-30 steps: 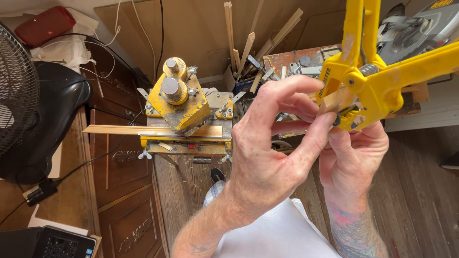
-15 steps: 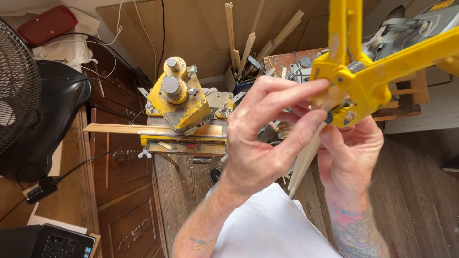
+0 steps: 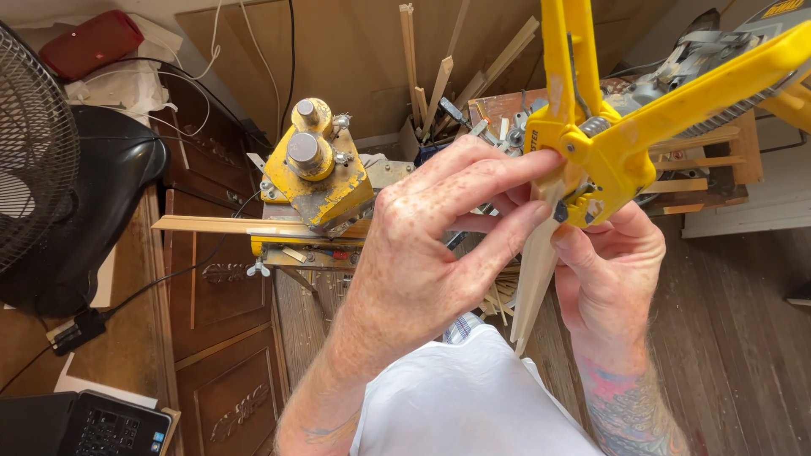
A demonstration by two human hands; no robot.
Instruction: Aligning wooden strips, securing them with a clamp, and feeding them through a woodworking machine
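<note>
My left hand (image 3: 427, 253) is raised in front of me, its fingertips pressed on a thin pale wood strip (image 3: 530, 287) and against the hinge of a large yellow hand cutter (image 3: 604, 139). The strip hangs down from the cutter's jaws, pointed at its lower end. My right hand (image 3: 610, 274) is cupped under the cutter's head and holds it up; the two long yellow handles rise toward the top and right edges.
A yellow bench tool with two round knobs (image 3: 317, 173) sits on a wood bench, a long strip (image 3: 215, 225) lying through it. Loose wood strips (image 3: 439, 72) stand in a box behind. A black fan (image 3: 51, 169) stands left; a laptop (image 3: 93, 426) is lower left.
The cutter and both hands have shifted left and slightly down. The wood strip now hangs lower from the jaws, more of it showing below my fingers.
</note>
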